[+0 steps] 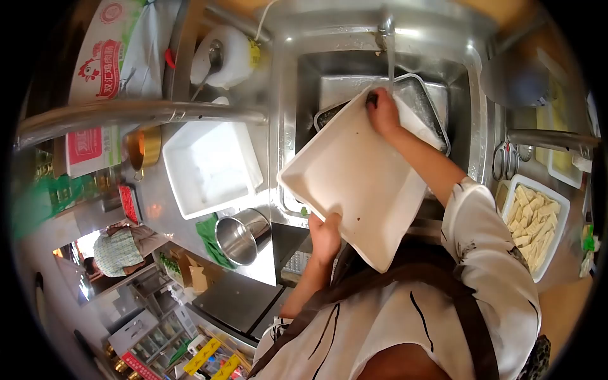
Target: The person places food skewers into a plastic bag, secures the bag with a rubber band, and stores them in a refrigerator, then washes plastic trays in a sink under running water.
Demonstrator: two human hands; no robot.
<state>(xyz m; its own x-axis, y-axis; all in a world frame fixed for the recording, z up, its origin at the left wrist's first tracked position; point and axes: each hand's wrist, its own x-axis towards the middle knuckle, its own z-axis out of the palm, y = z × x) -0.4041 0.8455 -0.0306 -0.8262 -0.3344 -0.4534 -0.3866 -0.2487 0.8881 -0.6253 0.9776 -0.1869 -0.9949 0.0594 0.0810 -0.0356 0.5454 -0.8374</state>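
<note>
A white rectangular plastic tub (358, 183) is tilted over the sink, its inside facing me, with a few dark specks on it. My left hand (325, 235) is closed on its near left edge, the thumb over the rim. At the tub's far end, my right hand (384, 113) has its fingers curled round a small dark thing (372, 99) against the tub's inner surface; its kind is unclear. Just beyond that hand, water runs from the faucet (387, 31). Beneath the tub, a metal tray (421, 95) lies in the steel sink (465, 120), partly hidden.
Left of the sink stand another white tub (212, 168), a steel pot (243, 236), a green cloth (212, 244) and a white jug (221, 57). To the right are scissors (505, 161) and a tray of pale strips (534, 221). Another person (118, 253) is in the background.
</note>
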